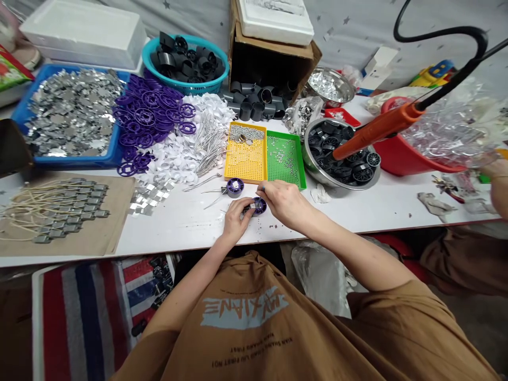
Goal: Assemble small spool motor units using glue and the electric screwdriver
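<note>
My left hand grips the edge of a small round black part with a purple spoked insert on the white table. Directly over that part, my right hand has its fingers pinched together; whatever lies between them is too small to make out. A second round purple-and-black part, with a whitish square in its middle and thin wires leading left, rests just beyond my left hand. Behind my hands lie a yellow tray with small metal pieces and a green tray with tiny screw-like pieces.
An orange electric screwdriver hangs on a black cable over a steel bowl of black wheels. Purple rings, white pieces and a blue tray of metal plates fill the left. A co-worker's hand is at far right.
</note>
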The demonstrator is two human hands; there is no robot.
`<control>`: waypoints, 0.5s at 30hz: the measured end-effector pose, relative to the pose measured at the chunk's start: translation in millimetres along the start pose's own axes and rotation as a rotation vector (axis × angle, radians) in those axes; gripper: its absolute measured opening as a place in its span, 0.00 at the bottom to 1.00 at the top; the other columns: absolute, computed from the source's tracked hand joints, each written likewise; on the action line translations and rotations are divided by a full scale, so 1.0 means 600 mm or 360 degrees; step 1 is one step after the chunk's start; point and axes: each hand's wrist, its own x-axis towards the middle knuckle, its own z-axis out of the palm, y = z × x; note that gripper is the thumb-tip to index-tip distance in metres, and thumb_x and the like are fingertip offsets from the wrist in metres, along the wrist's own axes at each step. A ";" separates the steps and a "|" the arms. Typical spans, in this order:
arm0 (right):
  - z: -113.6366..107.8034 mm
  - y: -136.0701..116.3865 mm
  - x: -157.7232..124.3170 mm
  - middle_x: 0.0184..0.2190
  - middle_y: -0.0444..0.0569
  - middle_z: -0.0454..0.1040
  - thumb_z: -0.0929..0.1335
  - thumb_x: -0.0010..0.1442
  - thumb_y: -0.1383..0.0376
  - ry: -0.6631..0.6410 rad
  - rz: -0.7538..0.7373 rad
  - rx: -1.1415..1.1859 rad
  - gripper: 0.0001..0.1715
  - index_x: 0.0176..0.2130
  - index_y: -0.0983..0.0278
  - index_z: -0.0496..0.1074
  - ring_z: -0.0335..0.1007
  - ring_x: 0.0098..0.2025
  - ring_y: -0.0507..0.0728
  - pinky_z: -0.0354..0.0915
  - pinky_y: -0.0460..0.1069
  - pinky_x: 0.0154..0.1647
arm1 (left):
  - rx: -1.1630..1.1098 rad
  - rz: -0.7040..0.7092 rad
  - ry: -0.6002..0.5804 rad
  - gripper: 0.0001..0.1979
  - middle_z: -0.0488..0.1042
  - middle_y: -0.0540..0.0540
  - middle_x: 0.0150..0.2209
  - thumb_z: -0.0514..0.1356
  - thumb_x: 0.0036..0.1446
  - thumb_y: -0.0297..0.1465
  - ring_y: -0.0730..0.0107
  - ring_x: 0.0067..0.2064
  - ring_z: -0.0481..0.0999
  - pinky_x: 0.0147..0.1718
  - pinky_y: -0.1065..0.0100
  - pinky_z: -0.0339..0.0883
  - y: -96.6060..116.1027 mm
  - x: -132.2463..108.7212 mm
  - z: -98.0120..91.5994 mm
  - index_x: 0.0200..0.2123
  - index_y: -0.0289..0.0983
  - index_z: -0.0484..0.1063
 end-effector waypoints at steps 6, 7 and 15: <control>0.006 0.009 -0.006 0.31 0.52 0.74 0.60 0.67 0.70 0.0024 -0.0278 0.0074 0.09 0.38 0.67 0.68 0.65 0.34 0.56 0.57 0.48 0.35 | 0.0011 0.0018 0.0018 0.10 0.77 0.43 0.46 0.56 0.63 0.33 0.64 0.49 0.74 0.50 0.60 0.68 -0.001 -0.001 0.002 0.45 0.39 0.72; 0.006 0.008 -0.007 0.31 0.52 0.74 0.60 0.67 0.70 0.0029 -0.0258 0.0052 0.09 0.38 0.67 0.68 0.65 0.34 0.56 0.56 0.48 0.35 | 0.0013 0.0011 0.0012 0.10 0.77 0.43 0.46 0.56 0.63 0.34 0.64 0.49 0.74 0.50 0.60 0.68 -0.001 -0.001 0.002 0.45 0.39 0.72; 0.001 -0.005 -0.018 0.31 0.53 0.74 0.59 0.67 0.69 -0.0033 -0.0098 0.0043 0.10 0.39 0.68 0.68 0.67 0.34 0.56 0.57 0.49 0.35 | 0.0030 0.0025 0.0012 0.10 0.77 0.43 0.46 0.56 0.63 0.34 0.64 0.50 0.74 0.50 0.59 0.69 -0.002 -0.002 0.002 0.46 0.39 0.72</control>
